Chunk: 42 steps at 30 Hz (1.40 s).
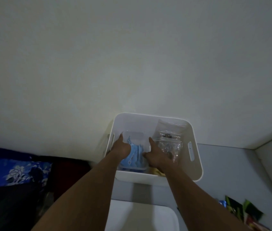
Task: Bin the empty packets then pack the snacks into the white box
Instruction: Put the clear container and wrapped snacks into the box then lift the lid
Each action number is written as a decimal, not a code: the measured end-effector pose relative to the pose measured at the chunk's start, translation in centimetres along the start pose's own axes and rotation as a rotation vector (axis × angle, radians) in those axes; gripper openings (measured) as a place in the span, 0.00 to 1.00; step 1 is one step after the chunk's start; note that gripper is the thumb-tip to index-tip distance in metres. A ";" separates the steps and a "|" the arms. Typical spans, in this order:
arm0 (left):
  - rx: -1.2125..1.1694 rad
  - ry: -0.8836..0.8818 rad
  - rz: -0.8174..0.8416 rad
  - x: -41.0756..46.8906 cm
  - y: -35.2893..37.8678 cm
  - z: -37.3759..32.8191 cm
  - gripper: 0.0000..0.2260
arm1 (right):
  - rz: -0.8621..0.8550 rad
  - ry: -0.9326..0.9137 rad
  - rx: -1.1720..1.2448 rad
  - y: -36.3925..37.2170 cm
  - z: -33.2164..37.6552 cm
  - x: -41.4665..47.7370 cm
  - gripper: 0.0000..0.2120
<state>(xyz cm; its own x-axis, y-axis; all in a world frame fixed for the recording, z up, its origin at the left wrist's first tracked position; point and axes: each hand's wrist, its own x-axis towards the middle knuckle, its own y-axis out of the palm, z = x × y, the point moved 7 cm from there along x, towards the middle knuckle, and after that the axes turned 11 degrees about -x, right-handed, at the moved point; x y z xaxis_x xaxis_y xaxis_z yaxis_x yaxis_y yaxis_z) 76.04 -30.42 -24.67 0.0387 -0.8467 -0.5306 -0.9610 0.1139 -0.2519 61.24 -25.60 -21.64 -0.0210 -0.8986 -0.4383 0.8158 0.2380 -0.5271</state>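
A: Where's your white box (196, 170)?
B: At the grey table's (218, 174) far edge, against the wall (132, 47). Your left hand (121, 149) and right hand (157, 156) grip a clear tub (134, 136) inside.
A: Anything unclear?
B: Dim light; the snack packets (241, 212) at the near right corner are cut off.

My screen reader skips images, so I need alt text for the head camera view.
Left hand and right hand hold a clear container of blue items inside the white box, beside clear zip bags. Snack packets lie outside.
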 end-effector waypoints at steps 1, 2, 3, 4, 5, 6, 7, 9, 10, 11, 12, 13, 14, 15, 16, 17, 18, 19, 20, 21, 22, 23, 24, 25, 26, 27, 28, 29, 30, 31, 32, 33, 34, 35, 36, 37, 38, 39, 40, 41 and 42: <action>0.035 0.005 -0.008 0.1 0.1 0.1 0.33 | 0.010 -0.003 -0.015 0.0 0.1 -0.2 0.28; 0.048 0.005 -0.008 -0.1 0.3 0.1 0.33 | 0.006 -0.025 -0.022 -0.1 0.3 -0.3 0.27; 0.056 0.003 -0.009 -0.3 0.4 -0.1 0.32 | 0.001 -0.040 -0.048 -0.3 0.6 -0.5 0.27; 0.085 0.007 -0.017 -0.5 0.3 -0.4 0.32 | -0.008 -0.056 -0.059 -0.7 0.9 -0.8 0.27; 0.134 0.023 -0.024 -0.8 0.3 -0.8 0.31 | -0.017 -0.054 -0.088 -1.1 1.1 -1.1 0.27; 0.204 0.046 -0.031 -1.5 0.3 -1.4 0.30 | -0.034 -0.065 -0.112 -1.6 1.2 -1.3 0.26; 0.278 0.084 -0.044 -2.2 0.2 -2.2 0.29 | -0.040 -0.063 -0.144 -2.1 1.2 -1.4 0.25; 0.385 0.183 -0.068 -3.9 0.4 -3.9 0.25 | -0.058 -0.032 -0.218 -3.1 1.2 -2.0 0.25; 0.421 0.230 -0.074 -4.8 0.5 -4.7 0.23 | -0.065 -0.023 -0.257 -3.8 1.1 -2.3 0.26; 0.450 0.279 -0.075 -5.7 0.9 -5.5 0.22 | -0.078 -0.027 -0.300 -4.6 1.1 -2.8 0.26; 0.471 0.310 -0.071 -6.7 1.3 -6.2 0.23 | -0.098 -0.049 -0.350 -5.6 1.1 -3.3 0.25; 0.490 0.333 -0.061 -7.7 1.8 -6.8 0.24 | -0.125 -0.066 -0.397 -6.7 1.2 -4.1 0.23; 0.508 0.356 -0.053 -8.7 2.3 -7.5 0.25 | -0.146 -0.083 -0.443 -7.9 1.4 -5.2 0.21; 0.522 0.389 -0.052 -9.9 2.9 -8.1 0.26 | -0.161 -0.102 -0.490 -9.0 1.5 -6.5 0.19; 0.527 0.418 -0.054 -11.1 3.5 -8.5 0.27 | -0.166 -0.117 -0.537 -10.0 1.2 -7.6 0.17; 0.525 0.448 -0.055 -12.4 4.2 -8.7 0.27 | -0.169 -0.123 -0.585 -11.0 0.9 -9.0 0.15; 0.526 0.475 -0.053 -13.8 5.0 -8.9 0.28 | -0.170 -0.131 -0.621 -12.0 0.4 -10.2 0.14; 0.534 0.507 -0.053 -15.5 6.2 -8.8 0.28 | -0.182 -0.132 -0.638 -13.0 -0.5 -11.7 0.14; 0.537 0.542 -0.062 -16.6 7.1 -8.7 0.28 | -0.204 -0.130 -0.645 -13.8 -1.2 -12.7 0.16; 0.536 0.581 -0.076 -17.8 7.8 -8.6 0.28 | -0.227 -0.125 -0.642 -14.5 -1.9 -13.4 0.18; 0.530 0.616 -0.090 -19.2 9.0 -8.2 0.27 | -0.240 -0.122 -0.643 -15.2 -3.1 -14.5 0.20; 0.521 0.654 -0.108 -20.6 10.1 -7.8 0.26 | -0.244 -0.118 -0.647 -15.8 -4.5 -15.5 0.22; 0.516 0.697 -0.130 -21.7 11.3 -7.2 0.24 | -0.239 -0.107 -0.654 -16.3 -6.0 -16.3 0.24; 0.519 0.743 -0.150 -22.8 12.5 -6.5 0.22 | -0.224 -0.093 -0.661 -16.7 -7.7 -17.0 0.25; 0.529 0.792 -0.169 -23.7 13.7 -5.7 0.20 | -0.201 -0.073 -0.667 -16.8 -9.5 -17.5 0.26; 0.538 0.845 -0.189 -24.5 14.8 -4.8 0.19 | -0.181 -0.059 -0.677 -17.0 -11.3 -18.1 0.27; 0.544 0.891 -0.211 -25.3 15.7 -3.9 0.18 | -0.164 -0.048 -0.690 -17.0 -13.0 -18.6 0.27; 0.552 0.925 -0.227 -25.8 16.6 -2.8 0.18 | -0.149 -0.036 -0.694 -16.9 -14.8 -18.9 0.28; 0.565 0.948 -0.234 -26.1 17.5 -1.7 0.17 | -0.134 -0.022 -0.689 -16.8 -16.5 -19.2 0.28; 0.579 0.961 -0.232 -26.4 18.5 -0.5 0.17 | -0.120 -0.006 -0.678 -16.6 -18.3 -19.5 0.29; 0.595 0.955 -0.218 -26.3 19.6 0.6 0.16 | -0.109 0.007 -0.664 -16.4 -20.2 -19.6 0.29; 0.614 0.928 -0.195 -26.0 20.7 1.8 0.16 | -0.102 0.021 -0.651 -16.2 -22.2 -19.7 0.29; 0.631 0.888 -0.159 -25.6 21.8 2.9 0.16 | -0.107 0.028 -0.642 -16.1 -24.0 -19.6 0.29; 0.649 0.850 -0.116 -25.1 23.0 4.0 0.17 | -0.116 0.036 -0.633 -15.9 -25.7 -19.4 0.29; 0.665 0.819 -0.071 -24.5 24.2 5.1 0.20 | -0.124 0.044 -0.622 -15.8 -27.3 -19.2 0.30; 0.679 0.798 -0.043 -23.8 25.2 6.1 0.23 | -0.127 0.059 -0.613 -15.7 -28.7 -19.0 0.31; 0.691 0.789 -0.030 -23.1 26.1 7.0 0.25 | -0.131 0.066 -0.611 -15.5 -30.1 -18.7 0.33; 0.704 0.786 -0.009 -22.3 27.0 7.9 0.26 | -0.127 0.071 -0.616 -15.2 -31.2 -18.4 0.35; 0.709 0.791 0.008 -21.6 27.8 8.9 0.27 | -0.121 0.062 -0.626 -14.8 -32.1 -18.1 0.37; 0.709 0.792 0.018 -20.7 28.5 9.7 0.28 | -0.118 0.044 -0.644 -14.3 -32.8 -17.7 0.39; 0.716 0.796 0.022 -19.7 29.1 10.5 0.30 | -0.118 0.019 -0.667 -13.9 -33.3 -17.2 0.40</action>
<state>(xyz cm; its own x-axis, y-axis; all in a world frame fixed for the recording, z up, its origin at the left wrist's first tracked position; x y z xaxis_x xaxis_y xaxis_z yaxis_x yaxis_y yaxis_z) 50.14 -4.94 -30.00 -0.4148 -0.9068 0.0750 -0.5653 0.1922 -0.8022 31.05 -1.22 -31.05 -0.1028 -0.9273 -0.3598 0.2757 0.3210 -0.9061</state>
